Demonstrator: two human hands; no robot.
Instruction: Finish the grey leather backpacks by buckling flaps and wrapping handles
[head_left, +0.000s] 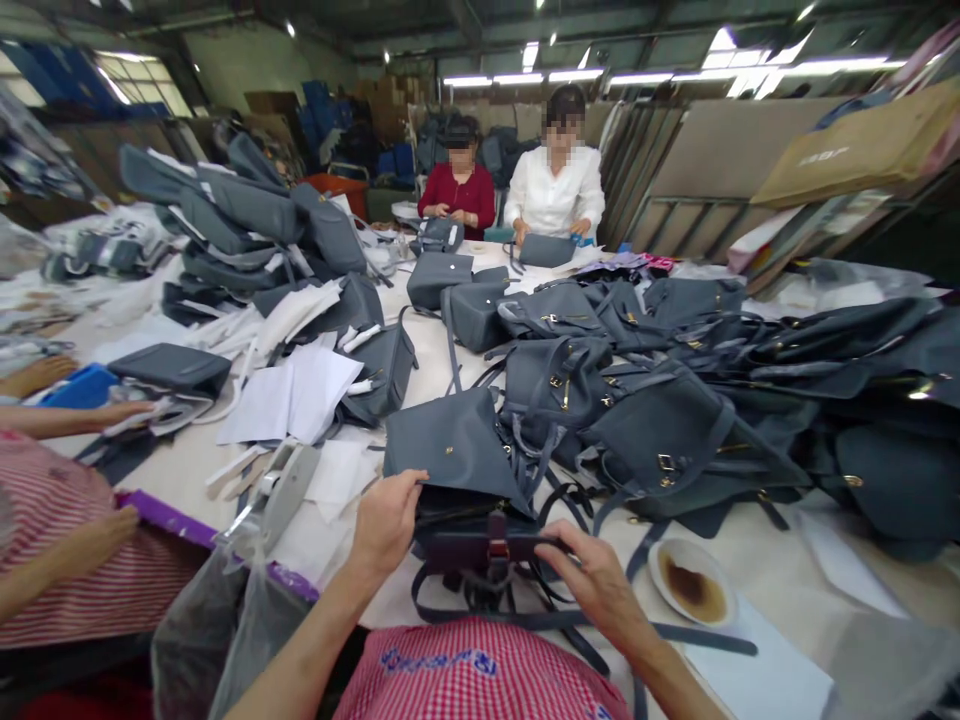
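Observation:
A grey-blue handbag lies on the table right in front of me, its flap raised with small gold studs on it. My left hand grips the near left edge of the bag's opening, fingers curled over it. My right hand pinches the right end of the dark top edge of the bag, where a small red-and-dark clasp sits. Straps from the bag trail toward my red-checked apron.
A large heap of finished grey bags fills the right side. A white dish with brown liquid sits near my right hand. White papers and more bags lie left. A co-worker's arms in a striped sleeve are left; two people work at the far end.

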